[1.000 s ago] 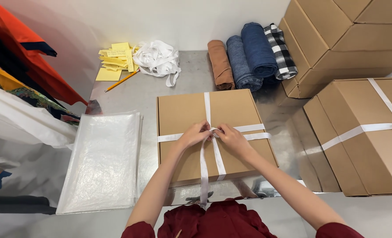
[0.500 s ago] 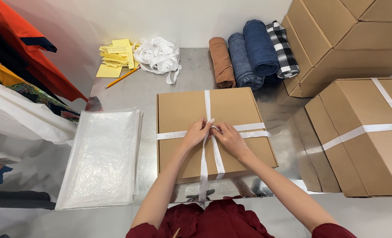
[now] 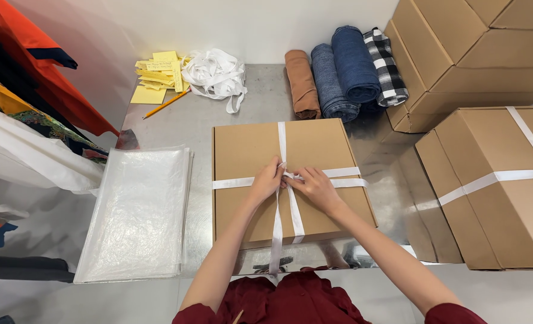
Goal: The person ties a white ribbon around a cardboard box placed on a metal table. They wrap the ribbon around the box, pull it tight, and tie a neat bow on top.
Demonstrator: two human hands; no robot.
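A flat brown cardboard box (image 3: 248,150) lies on the metal table (image 3: 254,96) in front of me. A white ribbon (image 3: 281,141) crosses it lengthwise and sideways. My left hand (image 3: 267,180) and my right hand (image 3: 315,187) meet at the crossing point in the middle of the lid, fingers pinched on the ribbon. Two loose ribbon ends (image 3: 276,240) hang down over the near edge of the box toward me.
A stack of clear plastic bags (image 3: 135,210) lies left of the box. Yellow paper slips (image 3: 156,75), a pencil (image 3: 165,104) and a ribbon heap (image 3: 213,75) sit at the back. Rolled fabrics (image 3: 338,72) and cardboard boxes (image 3: 494,180) stand on the right, hanging clothes (image 3: 32,114) on the left.
Both hands have stayed at the ribbon crossing with only small finger movements. The view has shifted slightly.
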